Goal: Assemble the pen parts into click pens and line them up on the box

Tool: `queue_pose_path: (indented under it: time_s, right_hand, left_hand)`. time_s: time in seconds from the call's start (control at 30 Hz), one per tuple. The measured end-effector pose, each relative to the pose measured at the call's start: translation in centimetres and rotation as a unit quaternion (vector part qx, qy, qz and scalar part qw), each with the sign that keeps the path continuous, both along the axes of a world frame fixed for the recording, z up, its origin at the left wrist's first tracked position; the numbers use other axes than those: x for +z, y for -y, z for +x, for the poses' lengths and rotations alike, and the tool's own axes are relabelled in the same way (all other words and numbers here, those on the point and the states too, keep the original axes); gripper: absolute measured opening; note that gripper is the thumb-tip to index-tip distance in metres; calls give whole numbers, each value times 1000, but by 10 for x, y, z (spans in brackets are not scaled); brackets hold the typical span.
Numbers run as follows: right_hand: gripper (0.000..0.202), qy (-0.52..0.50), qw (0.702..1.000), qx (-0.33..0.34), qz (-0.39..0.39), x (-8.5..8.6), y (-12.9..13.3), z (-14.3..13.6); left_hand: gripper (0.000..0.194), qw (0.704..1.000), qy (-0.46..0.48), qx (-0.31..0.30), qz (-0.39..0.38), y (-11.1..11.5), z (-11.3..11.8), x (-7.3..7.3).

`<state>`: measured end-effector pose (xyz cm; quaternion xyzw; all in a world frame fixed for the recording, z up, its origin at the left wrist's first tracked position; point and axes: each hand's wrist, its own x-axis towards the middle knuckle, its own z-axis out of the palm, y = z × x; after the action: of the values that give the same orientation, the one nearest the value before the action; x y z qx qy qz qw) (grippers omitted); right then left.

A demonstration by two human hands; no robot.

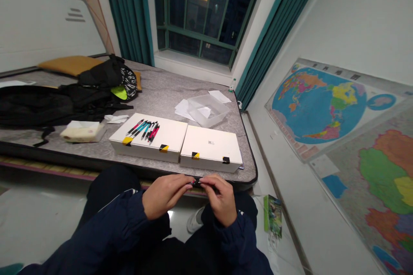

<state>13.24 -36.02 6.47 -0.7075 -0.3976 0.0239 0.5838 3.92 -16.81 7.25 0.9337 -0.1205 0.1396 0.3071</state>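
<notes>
My left hand (165, 194) and my right hand (221, 197) meet above my lap, just in front of the bed edge. Both are closed, fingertips pinching a small pen (195, 183) between them. A little red shows at its left end and black toward the right; most of it is covered by my fingers. Beyond my hands, several pens (146, 130) in red, blue and black lie side by side on the left white box (174, 133). A second white box (213, 137) stands against it on the right. Yellow and black tape pieces mark the front edges of both.
On the grey mattress (161, 81) sit a clear plastic bin (213, 116), papers (183, 109), a tissue pack (82, 131) and a black backpack (35, 105). A small bottle (232, 85) stands by the far corner. Maps (322, 103) hang on the right wall.
</notes>
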Motion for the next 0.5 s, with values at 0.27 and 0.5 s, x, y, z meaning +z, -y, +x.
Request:
queue_pose_path:
  time_s: [0.27, 0.5]
  right_hand:
    - [16, 111, 991, 15, -79, -5, -4, 3]
    - [37, 99, 974, -24, -203, -22, -10, -4]
  left_hand:
    - [28, 1000, 8, 0, 6, -5, -3, -6]
    - [29, 994, -28, 9, 104, -3, -5, -7]
